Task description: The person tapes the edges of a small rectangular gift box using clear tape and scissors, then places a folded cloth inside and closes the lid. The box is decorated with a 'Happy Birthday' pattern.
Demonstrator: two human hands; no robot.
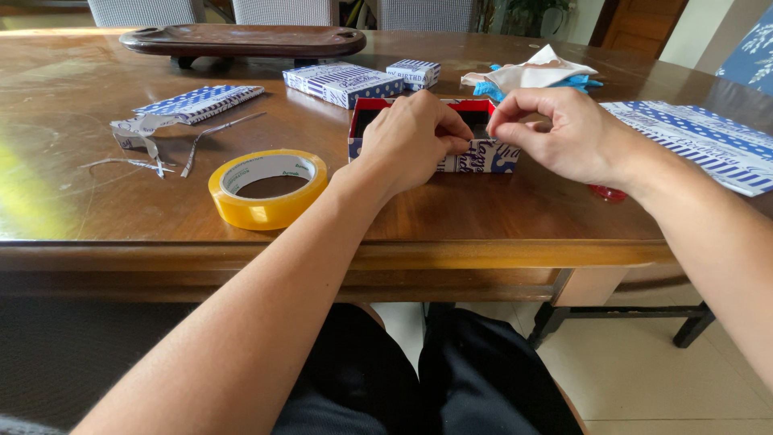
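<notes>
The wide wooden surface (97, 185) carries a dark oval tray (241, 39) at its far edge and a sheet of blue-and-white wrapping paper (708, 141) at the right. A roll of yellow tape (268, 188) lies near the left forearm. Between the hands sits a small open box (483, 153) (red-rimmed, wrapped in blue-and-white paper), near the front edge. The left hand (411, 137) closes on its front wall; the right hand (560, 133) pinches at its top rim.
</notes>
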